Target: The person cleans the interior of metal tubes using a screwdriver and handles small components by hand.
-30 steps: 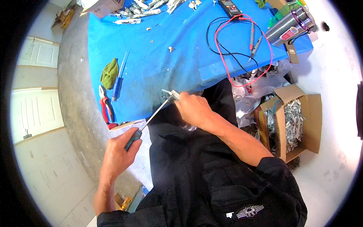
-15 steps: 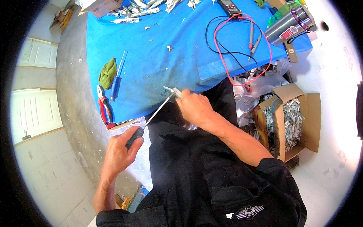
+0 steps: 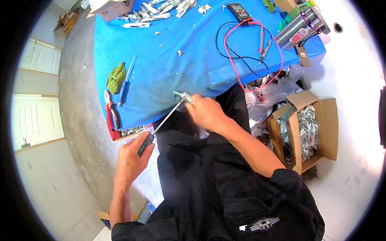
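gripping screwdriver [image 3: 166, 119] in l hand [image 3: 132, 158], metal pc [image 3: 187, 97] in r hand [image 3: 207, 114]

No lettering is showing legibly. Far right, a red-and-white sticker [image 3: 298, 35] is clinging to a metallic flask [image 3: 286, 40]; near right, a pale emblem [image 3: 263, 225] is marking the black shirt [image 3: 193, 180]; far left, dark print [image 3: 105, 13] is marking a cardboard box [image 3: 117, 11].
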Motion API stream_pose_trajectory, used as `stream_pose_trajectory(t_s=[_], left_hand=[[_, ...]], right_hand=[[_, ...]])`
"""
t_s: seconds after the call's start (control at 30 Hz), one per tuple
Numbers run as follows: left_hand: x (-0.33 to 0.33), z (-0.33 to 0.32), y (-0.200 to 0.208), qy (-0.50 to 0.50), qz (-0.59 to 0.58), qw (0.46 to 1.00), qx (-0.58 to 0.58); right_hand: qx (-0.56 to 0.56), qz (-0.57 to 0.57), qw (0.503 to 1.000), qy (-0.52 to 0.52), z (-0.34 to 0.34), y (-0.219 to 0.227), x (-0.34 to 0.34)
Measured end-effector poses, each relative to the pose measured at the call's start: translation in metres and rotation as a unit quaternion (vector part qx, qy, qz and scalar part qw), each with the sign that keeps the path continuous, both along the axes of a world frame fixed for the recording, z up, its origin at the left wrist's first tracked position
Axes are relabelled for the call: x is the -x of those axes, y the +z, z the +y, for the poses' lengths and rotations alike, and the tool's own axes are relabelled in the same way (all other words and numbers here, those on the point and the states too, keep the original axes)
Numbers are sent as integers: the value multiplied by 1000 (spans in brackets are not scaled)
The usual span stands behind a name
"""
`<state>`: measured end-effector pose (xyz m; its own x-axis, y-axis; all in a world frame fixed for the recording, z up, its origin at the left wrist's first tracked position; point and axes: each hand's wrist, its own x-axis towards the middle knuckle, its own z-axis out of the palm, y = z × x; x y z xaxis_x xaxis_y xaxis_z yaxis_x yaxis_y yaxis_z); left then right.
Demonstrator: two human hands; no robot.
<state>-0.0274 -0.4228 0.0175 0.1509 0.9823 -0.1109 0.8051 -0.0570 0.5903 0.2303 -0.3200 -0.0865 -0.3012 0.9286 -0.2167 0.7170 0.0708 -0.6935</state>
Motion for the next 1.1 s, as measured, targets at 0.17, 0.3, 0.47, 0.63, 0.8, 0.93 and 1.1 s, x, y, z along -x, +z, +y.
stream_pose_trajectory(t_s=[0.17,0.3,0.47,0.63,0.8,0.93,1.1], left_hand=[[-5,2,11,-3,54,999,7],[-4,11,20,-18,54,998,25],[0,19,24,-52,67,996,20],[0,19,29,-47,89,993,60],[6,24,22,-32,12,995,89],[15,24,12,-6,-36,989,143],[16,13,-2,94,-145,945,279]], right_hand=[[61,65,996,-9,3,2,-4],[124,145,982,-12,8,3,-8],[155,191,969,10,11,-7,-10],[78,152,985,38,10,-24,-7],[7,83,994,64,11,-39,-9],[119,61,990,54,16,-1,-9],[70,65,995,31,15,-18,-9]])
